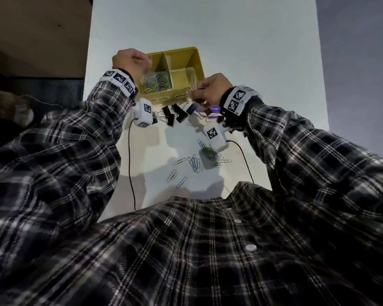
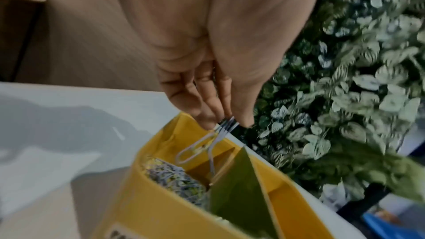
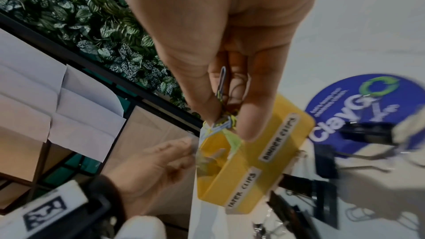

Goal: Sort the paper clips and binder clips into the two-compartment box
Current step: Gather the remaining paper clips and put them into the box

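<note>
A yellow two-compartment box stands on the white table, labelled PAPER CLIPS at left and BINDER CLIPS at right. Its left compartment holds a heap of coloured paper clips. My left hand hovers over that compartment's far left corner and pinches a few paper clips that dangle above the box. At the box's front right corner my right hand pinches a bunch of paper clips. Several black binder clips lie just in front of the box. Loose paper clips are scattered nearer my body.
A blue round sticker marks the table by the binder clips. Two camera cables trail over the table toward me. The table's left edge runs close to the box. A leafy wall stands beyond the table.
</note>
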